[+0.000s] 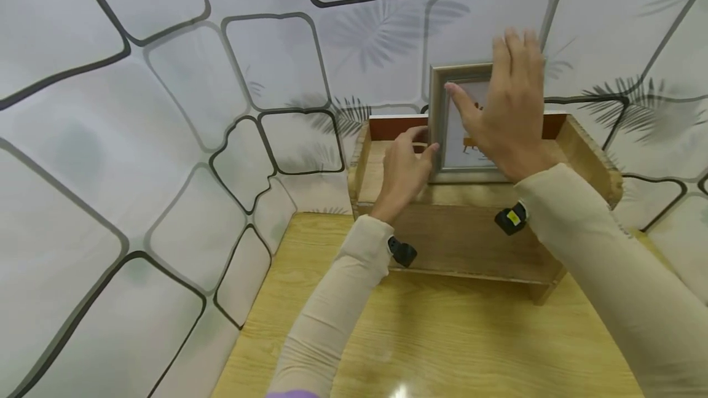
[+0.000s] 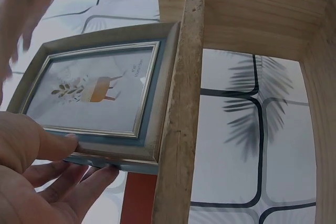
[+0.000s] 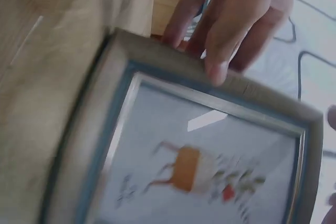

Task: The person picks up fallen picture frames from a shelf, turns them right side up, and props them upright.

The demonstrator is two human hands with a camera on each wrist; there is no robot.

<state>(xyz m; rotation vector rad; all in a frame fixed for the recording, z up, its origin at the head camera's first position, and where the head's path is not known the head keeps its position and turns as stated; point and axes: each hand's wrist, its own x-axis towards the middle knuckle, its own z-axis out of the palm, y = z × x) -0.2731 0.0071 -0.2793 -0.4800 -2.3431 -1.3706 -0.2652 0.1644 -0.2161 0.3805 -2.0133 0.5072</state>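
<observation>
A silvery picture frame (image 1: 439,118) stands upright on the top board of a small wooden shelf unit (image 1: 470,235). Behind its glass is a print of a plant in an orange pot on legs (image 2: 100,88). My left hand (image 1: 402,167) pinches the frame's left side, thumb (image 3: 218,66) on the front and the other fingers behind the edge. My right hand (image 1: 511,109) is raised with its fingers straight, covering the frame's upper right part in the head view. In the right wrist view only its fingertips (image 3: 332,198) show at the right border.
The shelf unit stands on a yellow wood-grain table (image 1: 442,330) against a wall (image 1: 376,48) papered with rounded outlines and leaves. Raised side boards (image 1: 592,152) flank the unit's top, and a reddish-brown strip (image 1: 397,129) lies along its back. Another wall (image 1: 138,158) rises at left.
</observation>
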